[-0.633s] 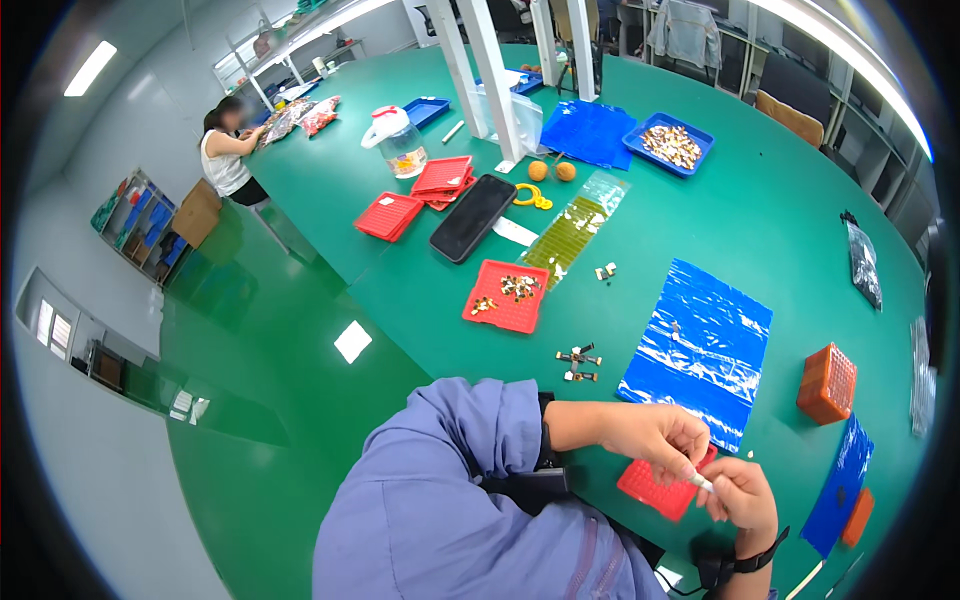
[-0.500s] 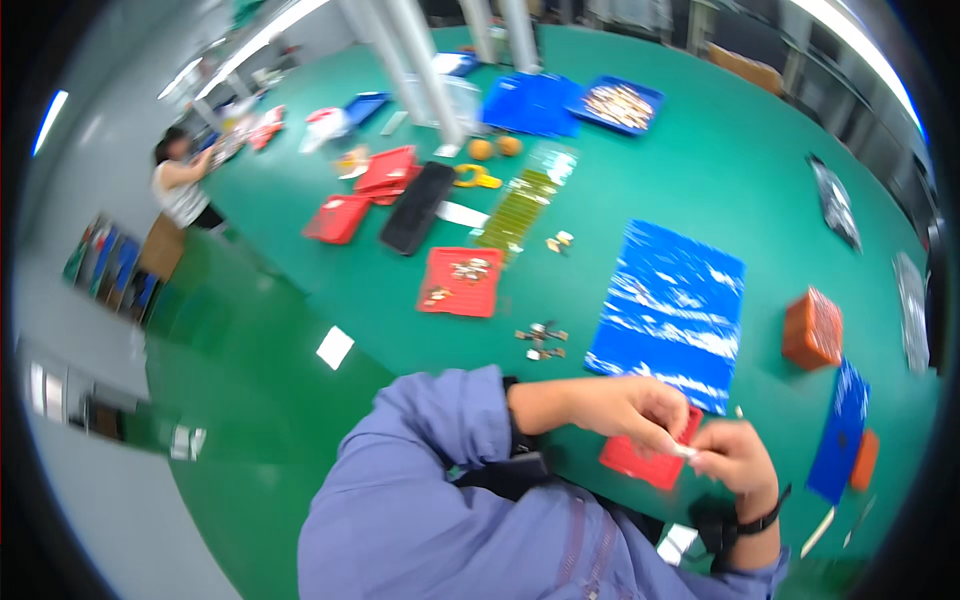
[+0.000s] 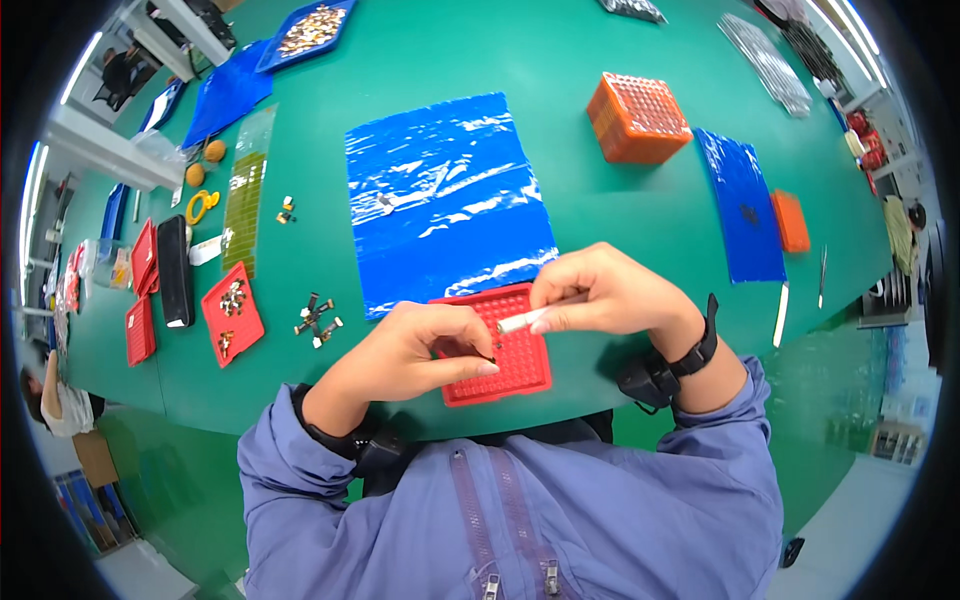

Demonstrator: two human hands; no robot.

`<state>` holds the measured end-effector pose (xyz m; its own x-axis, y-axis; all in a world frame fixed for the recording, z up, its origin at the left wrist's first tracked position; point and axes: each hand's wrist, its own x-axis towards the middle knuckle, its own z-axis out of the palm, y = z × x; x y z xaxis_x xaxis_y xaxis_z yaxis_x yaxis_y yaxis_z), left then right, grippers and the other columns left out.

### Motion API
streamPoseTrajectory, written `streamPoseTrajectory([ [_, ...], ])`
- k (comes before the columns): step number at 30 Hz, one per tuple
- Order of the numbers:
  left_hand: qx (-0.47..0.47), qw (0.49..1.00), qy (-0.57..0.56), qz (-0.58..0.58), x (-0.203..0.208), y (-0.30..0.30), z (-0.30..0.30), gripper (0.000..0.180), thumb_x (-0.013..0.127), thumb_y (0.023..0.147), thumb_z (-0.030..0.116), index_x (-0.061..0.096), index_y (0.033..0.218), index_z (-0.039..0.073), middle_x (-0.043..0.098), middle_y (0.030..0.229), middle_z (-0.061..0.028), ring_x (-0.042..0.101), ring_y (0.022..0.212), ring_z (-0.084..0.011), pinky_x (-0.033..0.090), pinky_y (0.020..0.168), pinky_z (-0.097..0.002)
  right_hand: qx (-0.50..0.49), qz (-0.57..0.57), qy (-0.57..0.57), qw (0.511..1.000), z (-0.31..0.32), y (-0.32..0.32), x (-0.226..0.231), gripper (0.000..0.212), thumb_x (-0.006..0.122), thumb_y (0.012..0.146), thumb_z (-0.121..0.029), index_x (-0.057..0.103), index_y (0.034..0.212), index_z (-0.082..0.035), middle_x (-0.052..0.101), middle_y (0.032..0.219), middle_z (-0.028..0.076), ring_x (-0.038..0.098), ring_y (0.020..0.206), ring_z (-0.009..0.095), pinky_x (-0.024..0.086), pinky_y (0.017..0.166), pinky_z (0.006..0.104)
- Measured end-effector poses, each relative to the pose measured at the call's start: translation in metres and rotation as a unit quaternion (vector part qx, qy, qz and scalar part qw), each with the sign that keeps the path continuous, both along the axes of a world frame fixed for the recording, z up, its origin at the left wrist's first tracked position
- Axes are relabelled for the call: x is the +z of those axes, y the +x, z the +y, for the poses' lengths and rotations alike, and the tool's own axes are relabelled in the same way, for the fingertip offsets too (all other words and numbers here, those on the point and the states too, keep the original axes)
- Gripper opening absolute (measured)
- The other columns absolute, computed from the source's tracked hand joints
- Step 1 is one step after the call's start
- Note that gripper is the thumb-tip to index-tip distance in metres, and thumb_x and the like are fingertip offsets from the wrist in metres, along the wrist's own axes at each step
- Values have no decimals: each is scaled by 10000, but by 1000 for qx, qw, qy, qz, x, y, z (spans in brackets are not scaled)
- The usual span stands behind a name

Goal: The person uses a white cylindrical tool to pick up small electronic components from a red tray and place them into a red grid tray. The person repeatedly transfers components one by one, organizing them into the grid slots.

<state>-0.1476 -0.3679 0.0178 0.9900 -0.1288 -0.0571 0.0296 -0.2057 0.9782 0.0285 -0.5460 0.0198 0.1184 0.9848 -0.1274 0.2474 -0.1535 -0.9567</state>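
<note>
Slim white cylinder [image 3: 514, 322] clamped in the right hand [image 3: 612, 292], over a shallow red plastic tray [image 3: 522, 375]

The right hand's thumb and forefinger are closed on the cylinder, whose free end juts out past the fingertips toward the left hand [image 3: 415, 345] and slants slightly toward the desk's near edge. The left hand's thumb and forefinger nearly meet just beside that free end, apart from it and a little nearer the same edge. A small dark piece [image 3: 494, 360] shows at their tips; whether they clamp it, I cannot tell.

Below both hands, the tray, its floor covered in rows of dimples, lies close to the near edge of the green desk [image 3: 590, 225]. Just beyond it spreads a glossy blue plastic sheet [image 3: 440, 225]. Toward the desk's left edge lie a loose cluster of dark, light-tipped parts [image 3: 318, 322] and a second red tray [image 3: 238, 338] with small metallic pieces [image 3: 232, 297]. Toward the right edge stand a block-shaped orange box [image 3: 640, 125] and, farther over, a narrow blue sheet [image 3: 745, 220].
</note>
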Motion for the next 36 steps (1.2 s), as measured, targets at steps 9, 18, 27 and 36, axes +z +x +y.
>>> streamPoseTrajectory([
  [9,34,999,0,-36,-2,0,-1,128,691,695,-12,636,802,33,663,826,-40,630,746,-138,490,636,-243,-26,-22,38,999,2,2,-5,215,685,808,-229,616,757,-33,471,533,-22,392,502,51,310,454,231],
  [18,37,998,7,-46,-1,-1,-2,142,720,675,-20,625,770,24,658,797,-59,626,735,-148,485,624,-250,-12,-44,3,999,3,3,2,175,695,804,-168,630,831,-9,580,677,5,487,595,47,389,518,200],
  [27,36,998,10,-56,0,-1,-2,139,730,682,12,624,769,37,653,778,-36,613,713,-135,467,595,-245,-29,-41,44,998,3,2,-6,200,667,816,-218,624,773,-28,523,558,4,436,507,71,342,464,244],
  [36,22,995,32,-88,1,0,0,152,739,673,19,625,771,35,651,774,-41,615,710,-146,469,597,-252,-31,-38,41,998,3,2,-5,205,668,819,-221,623,772,-26,509,559,1,423,510,70,337,463,242],
])
